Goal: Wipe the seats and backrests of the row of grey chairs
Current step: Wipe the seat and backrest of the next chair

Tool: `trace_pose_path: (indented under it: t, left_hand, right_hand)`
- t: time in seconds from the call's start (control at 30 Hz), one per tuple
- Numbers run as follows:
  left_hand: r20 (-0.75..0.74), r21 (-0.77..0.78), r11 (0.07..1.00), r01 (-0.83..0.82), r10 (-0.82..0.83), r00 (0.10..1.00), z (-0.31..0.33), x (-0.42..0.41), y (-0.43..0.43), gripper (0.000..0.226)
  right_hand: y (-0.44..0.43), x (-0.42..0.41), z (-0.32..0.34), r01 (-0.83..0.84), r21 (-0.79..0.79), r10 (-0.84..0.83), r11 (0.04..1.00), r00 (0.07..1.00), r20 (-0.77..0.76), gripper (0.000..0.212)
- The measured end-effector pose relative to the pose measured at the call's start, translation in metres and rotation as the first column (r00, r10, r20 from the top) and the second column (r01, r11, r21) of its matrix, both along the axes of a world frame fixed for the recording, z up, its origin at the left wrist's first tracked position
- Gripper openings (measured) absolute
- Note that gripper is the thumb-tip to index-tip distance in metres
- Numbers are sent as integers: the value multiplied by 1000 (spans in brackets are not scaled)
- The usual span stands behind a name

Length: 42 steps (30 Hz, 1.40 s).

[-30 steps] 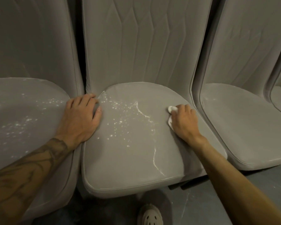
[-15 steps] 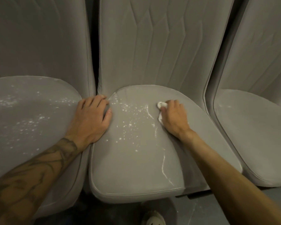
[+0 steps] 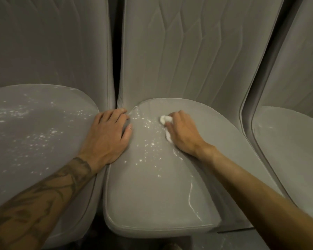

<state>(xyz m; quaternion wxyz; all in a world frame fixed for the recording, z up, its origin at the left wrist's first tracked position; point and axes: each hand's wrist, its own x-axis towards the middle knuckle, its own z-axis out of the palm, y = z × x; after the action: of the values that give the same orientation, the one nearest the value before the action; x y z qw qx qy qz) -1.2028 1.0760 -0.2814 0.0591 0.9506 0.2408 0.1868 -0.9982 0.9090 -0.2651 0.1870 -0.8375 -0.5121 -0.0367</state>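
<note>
The middle seat (image 3: 152, 195) has a rounded front edge, and its left rim touches the left seat (image 3: 34, 132). Higher up, a dark gap (image 3: 116, 51) parts the left backrest (image 3: 52, 42) from the stitched middle backrest (image 3: 188, 51). The left hand (image 3: 108, 136) lies flat across the join of the two seats, fingers straight, holding nothing. The right hand (image 3: 183, 134) presses on the rear half of the middle seat, fingers curled round a white wad (image 3: 164, 119) that shows past the fingertips. Between the hands the grey cover is strewn with white specks (image 3: 148, 134), and more are scattered over the left seat. A thin white streak (image 3: 191, 195) runs to the front edge. Right of the right hand the cover is plain grey up to its rim, just beside the right seat (image 3: 287, 141). Dark floor (image 3: 233, 240) shows below.
</note>
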Motion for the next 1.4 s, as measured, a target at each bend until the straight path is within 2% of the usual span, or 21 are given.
trace_pose_path:
  t: [0.07,0.1,0.17,0.27,0.3,0.37,0.47,0.53,0.6,0.7,0.77,0.93,1.0,1.13,1.2,1.3,1.37,1.4]
  left_hand:
    - [-1,1,1000,1,-1,1000,0,0,0,45]
    - [0,-1,1000,4,-4,1000,0,0,0,45]
    - [6,-7,1000,7,-7,1000,1,-1,-1,45]
    - [11,-8,1000,4,-4,1000,0,-1,0,44]
    - [11,-10,1000,2,-2,1000,1,-1,0,44]
    - [4,-15,1000,3,-3,1000,1,-1,-1,46]
    - [-3,-23,1000,6,-6,1000,3,-2,-3,47]
    - [-7,-26,1000,8,-8,1000,5,-3,-4,48]
    - [-14,-26,1000,8,-8,1000,5,-3,-5,47]
    - [-1,-31,999,16,-16,1000,6,-2,-5,45]
    - [17,-40,999,16,-16,1000,5,-2,-4,43]
    - [39,-59,998,4,-2,999,12,-4,-6,35]
    - [18,-42,999,10,-9,1000,15,-8,-9,38]
    - [-58,12,1000,15,-14,998,16,-26,-11,43]
    - [-82,32,999,4,-1,997,13,-34,-11,41]
    - [-33,-7,999,-38,38,999,9,-37,-12,36]
    - [-13,-16,998,-53,53,999,7,-37,-13,35]
    - [-6,-12,999,-51,51,999,7,-37,-14,35]
  right_hand:
    - [-13,-6,1,-157,-15,157,988,988,14,28]
    - [-16,1,4,-175,-43,176,984,984,33,28]
    - [-12,25,7,-77,-83,83,994,994,67,28]
    - [10,44,10,177,-88,-174,980,984,47,31]
    - [19,39,9,202,-76,-199,976,979,45,31]
    - [30,19,4,128,-33,-128,991,992,8,31]
    - [17,-7,-3,-161,-12,161,987,987,-7,28]
    - [9,2,0,-235,-24,235,972,972,9,26]
    - [16,22,3,-138,-50,140,989,989,49,28]
    - [53,41,8,142,-89,-138,986,989,49,33]
    - [74,26,8,186,-68,-185,980,983,19,34]
    - [59,-12,-2,-201,-52,200,978,980,-23,32]
    - [60,0,6,-177,-97,177,979,984,-11,31]
    - [82,2,12,52,-122,-49,991,998,28,32]
    - [82,-18,8,-20,-78,20,997,1000,-11,32]
    - [57,-37,1,-279,-29,278,960,960,-27,28]
    - [52,-27,4,-317,-43,317,947,948,-14,27]
    - [56,-19,7,-278,-58,278,959,960,2,27]
